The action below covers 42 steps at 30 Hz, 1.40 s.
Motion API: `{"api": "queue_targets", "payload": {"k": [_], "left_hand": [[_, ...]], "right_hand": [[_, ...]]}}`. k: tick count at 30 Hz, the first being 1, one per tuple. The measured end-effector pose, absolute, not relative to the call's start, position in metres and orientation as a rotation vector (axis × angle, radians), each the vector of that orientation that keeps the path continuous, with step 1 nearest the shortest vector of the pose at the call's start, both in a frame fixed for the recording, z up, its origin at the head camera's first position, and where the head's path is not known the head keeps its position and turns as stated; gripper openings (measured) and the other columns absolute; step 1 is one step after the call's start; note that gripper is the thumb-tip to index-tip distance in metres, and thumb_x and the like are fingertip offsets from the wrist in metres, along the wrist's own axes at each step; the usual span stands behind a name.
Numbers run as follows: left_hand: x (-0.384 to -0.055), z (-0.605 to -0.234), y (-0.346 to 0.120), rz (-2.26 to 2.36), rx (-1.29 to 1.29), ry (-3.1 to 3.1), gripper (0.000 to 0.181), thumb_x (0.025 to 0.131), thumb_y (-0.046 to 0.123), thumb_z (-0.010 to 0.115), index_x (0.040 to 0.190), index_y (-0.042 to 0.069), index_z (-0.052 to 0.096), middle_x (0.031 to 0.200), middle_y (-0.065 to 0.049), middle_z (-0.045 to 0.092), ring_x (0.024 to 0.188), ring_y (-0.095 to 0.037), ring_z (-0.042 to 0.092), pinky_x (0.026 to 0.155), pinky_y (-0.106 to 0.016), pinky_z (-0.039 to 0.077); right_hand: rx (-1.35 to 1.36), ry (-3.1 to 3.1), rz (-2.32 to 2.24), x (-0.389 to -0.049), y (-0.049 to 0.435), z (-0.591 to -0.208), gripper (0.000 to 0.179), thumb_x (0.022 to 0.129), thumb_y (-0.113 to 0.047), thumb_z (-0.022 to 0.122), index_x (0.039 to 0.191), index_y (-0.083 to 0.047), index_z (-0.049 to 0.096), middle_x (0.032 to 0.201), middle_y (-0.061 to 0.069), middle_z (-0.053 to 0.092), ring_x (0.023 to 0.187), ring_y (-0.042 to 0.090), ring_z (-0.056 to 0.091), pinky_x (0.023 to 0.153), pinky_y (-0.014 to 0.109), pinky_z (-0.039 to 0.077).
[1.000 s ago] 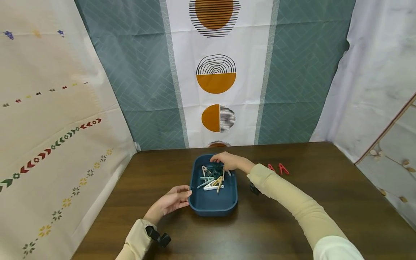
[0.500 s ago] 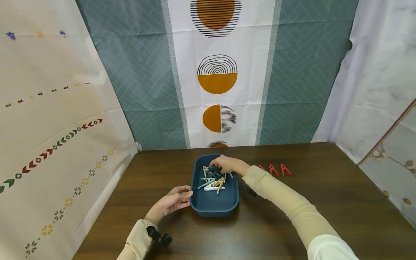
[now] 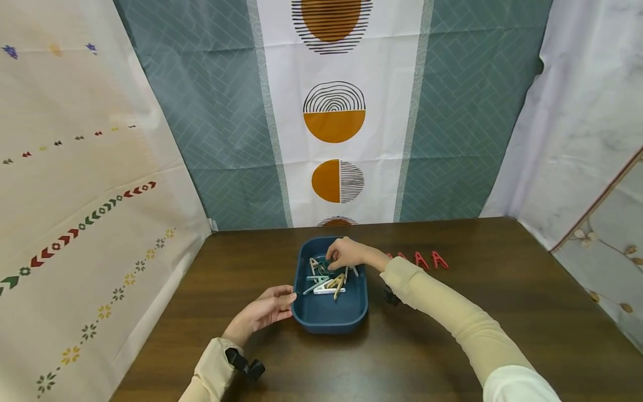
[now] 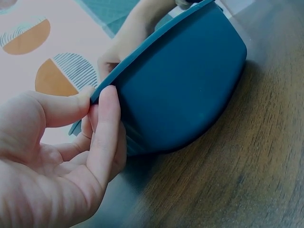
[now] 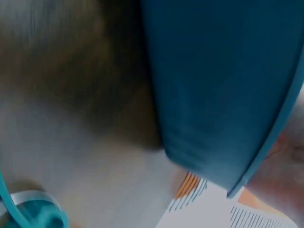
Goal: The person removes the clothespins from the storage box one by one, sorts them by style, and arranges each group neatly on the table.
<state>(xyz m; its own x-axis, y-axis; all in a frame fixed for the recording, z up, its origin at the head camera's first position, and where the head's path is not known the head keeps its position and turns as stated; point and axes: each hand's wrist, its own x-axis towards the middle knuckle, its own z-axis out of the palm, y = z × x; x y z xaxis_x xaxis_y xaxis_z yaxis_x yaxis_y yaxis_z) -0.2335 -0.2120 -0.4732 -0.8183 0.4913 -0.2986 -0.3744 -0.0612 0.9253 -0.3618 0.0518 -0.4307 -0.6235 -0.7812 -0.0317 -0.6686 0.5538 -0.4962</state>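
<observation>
A dark blue plastic bin (image 3: 331, 328) stands on the brown table, holding a heap of clothespins. Among them are a white clothespin (image 3: 325, 291), a yellow clothespin (image 3: 339, 285) and a light blue clothespin (image 3: 316, 286), with dark green pieces (image 3: 323, 269) farther back. At the bin's left side, my left hand (image 3: 268, 310) pinches the rim; the left wrist view shows the thumb on top and fingers against the outer wall. My right hand (image 3: 348, 253) reaches over the right rim, fingertips down at the green pieces. I cannot tell whether it grips one.
Several red clothespins (image 3: 438, 260) lie in a row on the table (image 3: 452, 324) right of the bin, partly behind the right sleeve (image 3: 447, 307). A teal ring-like thing (image 5: 40, 216) shows low in the right wrist view. Patterned cloths hang behind and at both sides.
The right hand's fingers have moved lower and nearer to me over the green pieces. More red clothespins show past the right sleeve. The left hand and the bin have stayed put.
</observation>
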Motion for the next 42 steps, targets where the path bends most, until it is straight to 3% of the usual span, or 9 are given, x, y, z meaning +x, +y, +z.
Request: {"api": "queue_targets", "payload": {"k": [4,10,15,29,35,42], "left_hand": [[-0.233,-0.474,-0.212,1.933,0.125,1.646,0.032,0.099,0.009,0.052,0.126,-0.004,0.039,0.088,0.001,0.064,0.076,-0.007,0.065,0.075,-0.021,0.057],[-0.232,-0.476,-0.211,1.941,0.121,1.642,0.03,0.099,0.009,0.052,0.124,-0.002,0.041,0.088,0.001,0.064,0.076,-0.007,0.065,0.074,-0.021,0.057],[-0.231,-0.477,-0.209,1.945,0.132,1.627,0.031,0.099,0.009,0.052,0.125,-0.004,0.04,0.088,0.001,0.064,0.076,-0.007,0.065,0.074,-0.021,0.057],[-0.228,-0.476,-0.209,1.94,0.153,1.639,0.03,0.1,0.008,0.05,0.125,-0.004,0.04,0.087,0.003,0.065,0.075,-0.006,0.066,0.075,-0.02,0.057],[-0.228,-0.476,-0.209,1.949,0.165,1.623,0.026,0.1,0.009,0.051,0.123,-0.001,0.042,0.088,0.003,0.064,0.076,-0.005,0.065,0.075,-0.02,0.057],[-0.227,-0.477,-0.209,1.961,0.162,1.617,0.025,0.099,0.011,0.053,0.12,0.001,0.043,0.088,0.003,0.063,0.076,-0.005,0.065,0.075,-0.019,0.056]], "right_hand": [[-1.126,2.506,-0.664,-0.354,0.048,-0.436,0.031,0.085,-0.02,0.074,0.111,-0.005,0.069,0.1,0.007,0.072,0.087,0.012,0.066,0.075,0.021,0.054],[-1.046,2.453,-0.662,-0.348,0.049,-0.437,0.038,0.078,-0.006,0.079,0.114,-0.01,0.068,0.102,0.009,0.07,0.084,0.012,0.067,0.072,0.025,0.056],[-1.036,2.44,-0.679,-0.342,0.049,-0.438,0.037,0.079,-0.001,0.076,0.114,-0.009,0.067,0.099,0.011,0.069,0.078,0.011,0.066,0.065,0.024,0.055],[-1.274,2.531,-0.725,-0.33,0.063,-0.434,0.034,0.081,-0.01,0.077,0.112,-0.002,0.067,0.111,0.014,0.065,0.096,0.023,0.069,0.08,0.025,0.057],[-1.198,2.562,-0.937,-0.324,0.075,-0.437,0.033,0.081,-0.015,0.078,0.11,-0.004,0.069,0.111,0.012,0.065,0.095,0.02,0.069,0.078,0.021,0.057],[-1.049,2.563,-1.249,-0.31,0.091,-0.44,0.037,0.08,-0.017,0.079,0.112,-0.003,0.068,0.107,0.013,0.07,0.094,0.022,0.07,0.079,0.026,0.058]]}}
